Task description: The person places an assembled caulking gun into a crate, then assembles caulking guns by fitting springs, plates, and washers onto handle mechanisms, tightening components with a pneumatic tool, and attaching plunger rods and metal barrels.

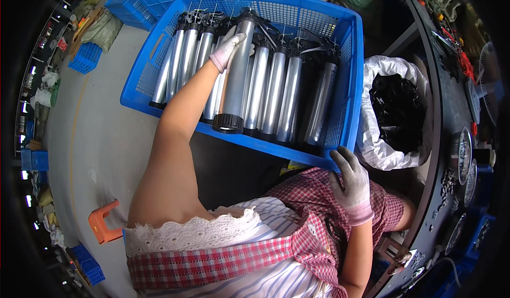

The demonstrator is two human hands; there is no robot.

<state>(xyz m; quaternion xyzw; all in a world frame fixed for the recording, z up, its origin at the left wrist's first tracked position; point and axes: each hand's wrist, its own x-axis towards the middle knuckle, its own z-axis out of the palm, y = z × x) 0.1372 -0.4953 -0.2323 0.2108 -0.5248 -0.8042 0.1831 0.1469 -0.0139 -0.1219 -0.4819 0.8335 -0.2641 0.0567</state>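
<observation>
My left hand (228, 48), in a white glove, is closed around the upper barrel of a caulking gun (237, 80). Its silver tube slants over the others, with a black ribbed cap at the near end. Several similar caulking guns (273, 90) lie side by side in a blue plastic crate (127, 93), their black handle ends and thin rods toward the far side. At the crate's near right corner is my right hand (351, 183), gloved with greyish fingertips. Its fingers are stretched out and apart, by the rim; whether they touch it I cannot tell.
A white woven sack (393, 64) of black parts (396, 112) stands right of the crate. Further right runs a dark workbench (443, 191) with bowls of small parts (462, 152). More blue crates (146, 0) sit behind; an orange stool (103, 223) is at lower left.
</observation>
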